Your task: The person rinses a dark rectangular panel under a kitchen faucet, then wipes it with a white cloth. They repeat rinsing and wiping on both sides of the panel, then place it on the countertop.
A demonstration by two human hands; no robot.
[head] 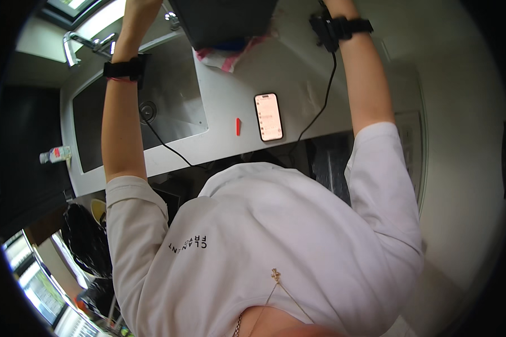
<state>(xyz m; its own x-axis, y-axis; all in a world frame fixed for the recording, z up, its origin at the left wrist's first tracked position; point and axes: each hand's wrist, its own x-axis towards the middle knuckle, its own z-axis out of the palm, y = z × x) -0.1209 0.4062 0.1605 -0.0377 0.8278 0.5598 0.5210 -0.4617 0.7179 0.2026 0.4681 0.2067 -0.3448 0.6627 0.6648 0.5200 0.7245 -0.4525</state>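
Both of my hands lie beyond the top edge of the picture; only the forearms and wrists show, reaching forward. A dark, flat-sided object [225,21] stands at the top centre between the wrists, too cut off to name. Under its near edge lies a pink and white cloth [219,61] with a patch of blue. On the pale countertop [232,97] before me rests a smartphone [268,118], its screen lit. To its left is a small red strip [238,127]. My left forearm passes over a stainless steel sink [173,97].
A chrome faucet [74,46] rises at the sink's far left. Left of the sink stands a small labelled bottle [55,155]. Black cables [327,94] run from the straps on both wrists. A black plastic bag [84,240] is at the lower left.
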